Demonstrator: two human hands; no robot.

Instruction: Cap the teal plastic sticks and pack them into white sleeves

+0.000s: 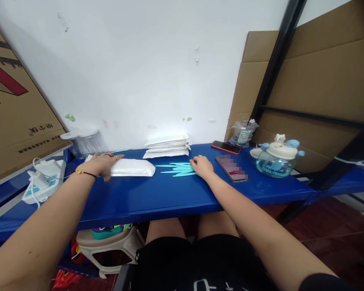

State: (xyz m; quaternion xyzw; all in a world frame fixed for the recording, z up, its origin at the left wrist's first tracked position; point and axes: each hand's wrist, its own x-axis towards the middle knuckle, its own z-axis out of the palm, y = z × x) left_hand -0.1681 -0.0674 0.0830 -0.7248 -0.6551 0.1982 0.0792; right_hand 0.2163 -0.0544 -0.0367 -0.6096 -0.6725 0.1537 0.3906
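A white padded envelope lies flat on the blue table. My left hand rests at its left end, fingers stretched out and thumb apart; part of that end is hidden. Right of the envelope, thin pointed teal strips are fanned loosely in a pile. The fingers of my right hand are curled together over the pile's right end, pinching at the strips; exactly how many they hold is hidden. Behind both, more white padded envelopes are stacked against the wall.
Two phones, one orange-edged and one with a lit screen, lie right of my right hand. Beyond them stands a water bottle. A power strip and clear plastic containers sit left. The blue table has a near edge above my lap.
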